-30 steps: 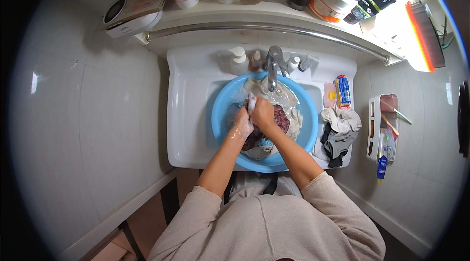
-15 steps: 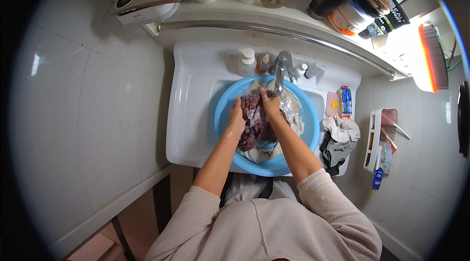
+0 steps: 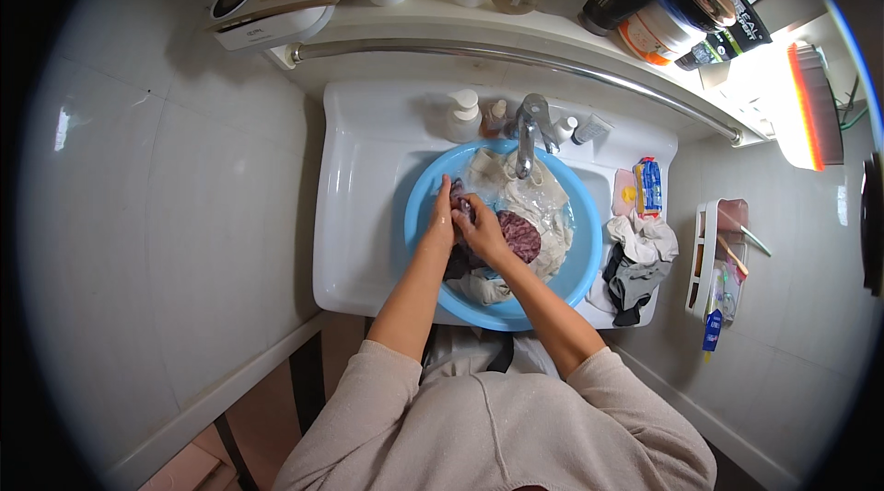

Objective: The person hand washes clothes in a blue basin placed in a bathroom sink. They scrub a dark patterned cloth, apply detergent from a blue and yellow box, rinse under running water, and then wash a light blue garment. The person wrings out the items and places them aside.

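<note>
A light blue basin (image 3: 591, 231) stands in the white sink, with wet white cloths (image 3: 543, 189) and some water in it. Over its left half, my left hand (image 3: 445, 215) and my right hand (image 3: 481, 231) press together on a dark maroon patterned cloth (image 3: 519, 236), bunched between them. The right fingers curl round the fabric, while the left hand is closed against it from the other side. Part of the cloth bulges out right of my right wrist; more of it is hidden under the hands. What kind of garment it is, I cannot make out.
Behind the basin rises a chrome faucet (image 3: 529, 127), its spout over the far rim, beside a white pump bottle (image 3: 463, 115). Crumpled grey and white cloths (image 3: 640, 256) lie on the sink's right edge near a blue packet (image 3: 648, 187). A metal rail (image 3: 516, 51) crosses under the shelf.
Both hands have come closer together, moving slightly left and nearer to me. The maroon cloth, earlier spread between them, is now bunched, exposing more white cloth near the faucet.
</note>
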Action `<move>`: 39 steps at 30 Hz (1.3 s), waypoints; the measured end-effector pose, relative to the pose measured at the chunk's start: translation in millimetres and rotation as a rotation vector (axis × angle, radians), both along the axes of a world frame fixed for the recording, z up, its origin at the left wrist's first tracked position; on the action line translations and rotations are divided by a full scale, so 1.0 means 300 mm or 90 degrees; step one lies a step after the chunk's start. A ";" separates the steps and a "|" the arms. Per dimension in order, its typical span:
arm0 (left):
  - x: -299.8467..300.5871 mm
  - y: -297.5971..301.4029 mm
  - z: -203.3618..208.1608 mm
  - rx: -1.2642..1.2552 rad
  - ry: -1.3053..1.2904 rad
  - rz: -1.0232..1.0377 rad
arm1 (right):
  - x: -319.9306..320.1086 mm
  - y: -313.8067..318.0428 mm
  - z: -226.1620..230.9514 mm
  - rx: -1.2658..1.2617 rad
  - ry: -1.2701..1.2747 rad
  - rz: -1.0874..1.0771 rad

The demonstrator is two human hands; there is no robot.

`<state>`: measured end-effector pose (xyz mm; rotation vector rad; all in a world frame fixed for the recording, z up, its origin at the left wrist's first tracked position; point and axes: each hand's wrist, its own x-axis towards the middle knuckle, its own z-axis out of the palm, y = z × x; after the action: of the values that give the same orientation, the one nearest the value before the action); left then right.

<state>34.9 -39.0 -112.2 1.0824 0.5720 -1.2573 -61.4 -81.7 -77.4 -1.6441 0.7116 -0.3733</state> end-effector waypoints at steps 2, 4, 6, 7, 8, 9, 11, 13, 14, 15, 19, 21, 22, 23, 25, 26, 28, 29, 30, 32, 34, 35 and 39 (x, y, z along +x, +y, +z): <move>0.016 -0.016 0.034 -0.100 -0.095 -0.025 | -0.025 0.081 0.211 -0.184 0.064 0.000; -0.012 -0.002 0.077 -0.138 -0.054 -0.091 | -0.031 0.065 0.241 -0.323 0.066 0.026; -0.096 -0.049 0.148 -0.115 -0.023 0.010 | -0.026 -0.017 0.172 -0.415 0.080 0.010; -0.121 -0.056 0.166 -0.101 -0.009 0.067 | 0.009 -0.084 0.136 -0.368 0.172 -0.060; -0.112 -0.065 0.058 -0.093 0.013 0.032 | 0.044 -0.121 0.129 -0.323 0.256 -0.125; -0.118 -0.078 0.100 -0.067 0.024 0.026 | 0.038 -0.115 0.122 -0.311 0.251 -0.166; -0.089 -0.069 0.070 -0.096 -0.083 -0.088 | 0.054 -0.045 0.139 -0.292 0.227 -0.230; 0.008 -0.018 -0.043 -0.285 0.043 -0.142 | 0.016 0.089 0.239 -0.266 0.151 -0.107; 0.025 0.004 -0.078 -0.291 0.072 -0.132 | 0.000 0.134 0.262 -0.302 0.107 -0.033; 0.007 -0.007 -0.093 -0.229 0.055 -0.113 | -0.007 0.109 0.239 -0.316 0.112 -0.050; -0.091 -0.030 0.036 -0.070 0.000 -0.027 | 0.018 -0.079 0.137 -0.326 0.242 -0.091; -0.083 -0.037 0.079 -0.014 0.004 -0.054 | 0.007 -0.189 -0.007 -0.211 0.325 -0.206; -0.091 -0.066 0.152 0.037 -0.029 -0.076 | -0.048 -0.268 -0.183 -0.133 0.284 -0.257; -0.079 -0.057 0.176 0.101 -0.065 -0.066 | -0.054 -0.269 -0.178 -0.047 0.244 -0.277; -0.050 -0.005 0.046 -0.001 -0.221 -0.062 | -0.069 -0.278 -0.161 0.062 0.134 -0.312; -0.040 0.020 -0.009 -0.047 -0.299 -0.059 | -0.063 -0.241 -0.145 -0.056 0.126 -0.275; -0.059 0.002 -0.022 0.148 -0.430 -0.260 | -0.075 -0.144 -0.077 -0.296 0.108 -0.211; -0.058 -0.002 -0.050 0.169 -0.501 -0.321 | -0.089 -0.136 -0.127 -0.411 0.067 -0.027; -0.056 -0.010 -0.078 0.188 -0.572 -0.383 | -0.089 -0.174 -0.137 -0.370 0.124 0.025; -0.065 -0.004 -0.074 0.176 -0.594 -0.333 | -0.087 -0.265 -0.152 -0.281 0.240 0.120; -0.060 -0.014 -0.023 0.138 -0.551 -0.257 | -0.064 -0.270 -0.186 -0.207 0.283 -0.063; -0.070 -0.024 0.004 0.104 -0.492 -0.206 | -0.047 -0.247 -0.208 -0.171 0.228 -0.139; -0.032 0.008 0.018 0.041 -0.196 -0.098 | -0.021 -0.029 0.026 0.327 -0.090 -0.096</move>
<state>25.3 -36.6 -106.8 1.3640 0.3006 -1.1802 -67.5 -90.2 -69.5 -1.0727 0.7523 -0.3730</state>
